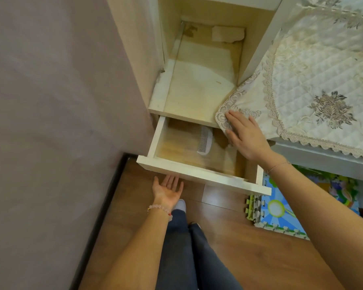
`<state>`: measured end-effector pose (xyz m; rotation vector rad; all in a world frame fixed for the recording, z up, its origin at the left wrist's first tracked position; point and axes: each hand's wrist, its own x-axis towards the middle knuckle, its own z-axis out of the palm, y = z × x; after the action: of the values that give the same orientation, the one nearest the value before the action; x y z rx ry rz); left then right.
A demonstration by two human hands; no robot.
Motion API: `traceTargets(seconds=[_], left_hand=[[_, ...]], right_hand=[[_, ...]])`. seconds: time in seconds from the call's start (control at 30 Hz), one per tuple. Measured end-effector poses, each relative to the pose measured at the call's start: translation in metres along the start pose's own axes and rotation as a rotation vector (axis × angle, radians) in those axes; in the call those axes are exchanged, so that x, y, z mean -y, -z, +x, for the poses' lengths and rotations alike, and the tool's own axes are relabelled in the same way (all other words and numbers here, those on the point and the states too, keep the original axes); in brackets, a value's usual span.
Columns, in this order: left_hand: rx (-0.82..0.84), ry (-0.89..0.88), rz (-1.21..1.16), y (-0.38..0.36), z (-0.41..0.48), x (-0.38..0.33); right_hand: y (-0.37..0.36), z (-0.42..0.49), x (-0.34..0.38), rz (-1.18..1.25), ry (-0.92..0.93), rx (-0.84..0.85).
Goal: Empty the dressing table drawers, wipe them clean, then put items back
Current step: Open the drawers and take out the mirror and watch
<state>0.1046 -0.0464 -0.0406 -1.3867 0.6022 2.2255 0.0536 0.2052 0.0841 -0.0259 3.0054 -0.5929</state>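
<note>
A pale wooden drawer [197, 174] of the dressing table stands pulled out at the middle of the view. Inside it lies a white comb [205, 142] against the back, partly under the shelf above. My left hand [168, 188] is palm up just under the drawer's front panel, its fingertips hidden behind the panel's lower edge. My right hand [245, 137] rests flat above the drawer's right side, fingers on the lace corner of a cream quilted cloth [302, 84] that covers the table top.
An open shelf niche [199, 86] sits above the drawer, with a torn patch at its back. A mauve wall [61, 101] stands close on the left. A colourful foam mat [281, 208] lies on the wooden floor at the right. My legs are below.
</note>
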Motion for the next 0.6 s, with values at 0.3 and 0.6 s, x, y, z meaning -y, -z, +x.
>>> traceTargets(seconds=[0.3,0.6], left_hand=[[-0.079,-0.037,-0.072,0.072,-0.026,0.018],[-0.054,-0.075,-0.054,0.089,-0.043,0.019]], right_hand=[[-0.002,-0.002,-0.002,-0.046,0.026,0.006],[-0.005,-0.006,-0.002,-0.052,0.014,0.016]])
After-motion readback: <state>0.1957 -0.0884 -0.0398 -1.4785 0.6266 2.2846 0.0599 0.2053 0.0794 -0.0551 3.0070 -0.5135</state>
